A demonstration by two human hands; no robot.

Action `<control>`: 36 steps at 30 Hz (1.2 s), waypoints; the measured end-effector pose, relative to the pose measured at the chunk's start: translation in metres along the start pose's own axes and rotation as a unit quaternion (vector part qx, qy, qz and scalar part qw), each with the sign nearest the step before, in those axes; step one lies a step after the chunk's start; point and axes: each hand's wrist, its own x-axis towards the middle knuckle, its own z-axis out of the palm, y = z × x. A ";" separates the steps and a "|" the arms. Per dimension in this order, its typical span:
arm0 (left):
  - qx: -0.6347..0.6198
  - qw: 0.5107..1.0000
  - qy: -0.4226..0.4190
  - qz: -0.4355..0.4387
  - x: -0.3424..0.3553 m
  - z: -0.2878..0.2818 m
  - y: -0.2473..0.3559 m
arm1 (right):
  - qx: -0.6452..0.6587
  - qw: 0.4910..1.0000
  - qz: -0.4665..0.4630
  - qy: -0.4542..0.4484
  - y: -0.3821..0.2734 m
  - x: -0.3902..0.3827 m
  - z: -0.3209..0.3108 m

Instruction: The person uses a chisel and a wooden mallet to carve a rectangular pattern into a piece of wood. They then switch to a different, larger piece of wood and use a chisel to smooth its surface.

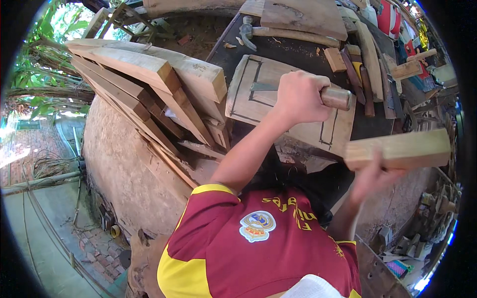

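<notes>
My left hand (302, 98) is wrapped round the thick wooden handle (337, 98) of a chisel. Its flat grey blade (263, 87) lies low over a pale wooden board (298, 130) marked with black lines, pointing left; whether the edge touches the wood I cannot tell. My right hand (375, 176), smeared by motion, grips a squared wooden block (400, 149) from below. The block is held off to the right of the board, apart from the chisel handle. Part of the board is hidden behind my left hand and forearm.
Thick timber planks (149, 69) lean in a stack at the left. On the dark bench (293, 47) lie a hammer (247, 34), a small wood block (335, 59), several handled tools (366, 89) and wood chips. A large plank (304, 17) lies at the back.
</notes>
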 end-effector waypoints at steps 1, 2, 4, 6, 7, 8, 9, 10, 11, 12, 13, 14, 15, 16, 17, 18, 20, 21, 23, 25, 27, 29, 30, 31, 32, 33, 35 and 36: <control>0.009 1.000 -0.005 -0.003 0.000 0.002 0.001 | -0.118 0.976 -0.169 -0.073 0.025 -0.015 -0.005; 0.017 1.000 -0.009 -0.002 0.001 0.005 0.002 | -0.148 0.959 -0.148 -0.192 0.007 -0.021 -0.001; 0.037 0.999 -0.017 -0.003 -0.002 0.007 0.001 | -0.140 0.923 -0.119 -0.338 -0.005 -0.019 -0.003; 0.046 0.999 -0.020 -0.002 -0.003 0.006 0.001 | -0.142 0.949 -0.061 -0.276 0.003 -0.008 -0.013; 0.052 0.998 -0.022 -0.002 -0.004 0.005 0.001 | -0.141 0.959 -0.031 -0.244 0.003 -0.004 -0.016; 0.047 0.999 -0.023 -0.003 -0.005 0.004 0.001 | -0.077 0.974 0.002 -0.213 0.002 0.002 -0.018; 0.042 0.999 -0.023 -0.004 -0.005 0.004 0.000 | -0.051 0.987 0.023 -0.151 -0.001 0.002 -0.016; 0.038 0.999 -0.025 0.000 -0.002 0.003 0.001 | -0.025 0.995 0.046 -0.083 -0.008 0.001 -0.011; 0.032 0.999 -0.022 0.001 -0.001 0.004 0.002 | 0.001 0.998 0.067 -0.011 -0.012 0.001 -0.006; 0.026 0.999 -0.019 0.002 0.000 0.005 0.002 | -0.006 1.000 0.008 0.014 0.005 -0.015 0.002; 0.022 1.000 -0.015 0.000 -0.001 0.007 0.001 | -0.052 0.990 -0.064 -0.116 0.009 -0.020 0.002; 0.055 0.998 -0.030 -0.014 -0.001 0.009 -0.004 | -0.077 0.957 -0.142 -0.239 0.000 -0.024 0.004; 0.087 0.995 -0.045 -0.029 -0.001 0.008 -0.012 | -0.156 0.905 -0.168 -0.358 -0.017 -0.021 0.001; 0.117 0.990 -0.062 -0.047 -0.005 0.005 -0.019 | -0.166 0.899 -0.167 -0.368 -0.018 -0.017 -0.004; 0.125 0.989 -0.064 -0.044 -0.006 0.003 -0.023 | -0.170 0.895 -0.167 -0.376 -0.012 -0.008 -0.006; 0.133 0.988 -0.067 -0.041 -0.007 0.001 -0.027 | -0.174 0.891 -0.167 -0.384 -0.005 -0.001 -0.008; 0.135 0.988 -0.058 -0.043 -0.010 -0.003 -0.031 | -0.134 0.941 -0.052 -0.305 0.006 0.005 -0.019; 0.131 0.989 -0.047 -0.045 -0.011 -0.004 -0.032 | -0.114 0.958 0.006 -0.263 0.008 0.005 -0.023; 0.112 0.993 -0.028 -0.037 -0.007 -0.006 -0.030 | -0.018 0.980 0.052 -0.189 -0.004 0.002 -0.018; 0.080 0.996 -0.014 -0.026 -0.005 -0.010 -0.022 | 0.043 0.982 0.087 -0.161 -0.008 0.000 -0.018; 0.026 0.999 -0.005 0.030 0.000 -0.008 -0.010 | 0.068 0.975 0.112 -0.180 -0.003 -0.002 -0.023; -0.010 0.998 0.000 0.055 0.004 -0.004 -0.003 | 0.058 0.973 0.107 -0.199 -0.001 -0.005 -0.025; -0.021 0.998 -0.001 0.054 0.006 -0.001 -0.002 | 0.052 0.971 0.104 -0.208 0.000 -0.006 -0.027; -0.032 0.998 -0.002 0.053 0.008 0.001 -0.001 | 0.051 0.970 0.107 -0.212 0.001 -0.007 -0.029; -0.035 0.998 0.003 0.050 0.010 0.002 -0.002 | 0.050 0.969 0.110 -0.216 0.001 -0.008 -0.031; -0.038 0.998 0.008 0.047 0.012 0.003 -0.003 | 0.049 0.968 0.113 -0.220 0.002 -0.008 -0.033; -0.044 0.998 0.015 0.039 0.015 0.002 -0.005 | 0.038 0.971 0.096 -0.214 0.005 -0.005 -0.037; -0.047 0.998 0.018 0.033 0.017 0.001 -0.005 | 0.033 0.973 0.087 -0.211 0.007 -0.003 -0.038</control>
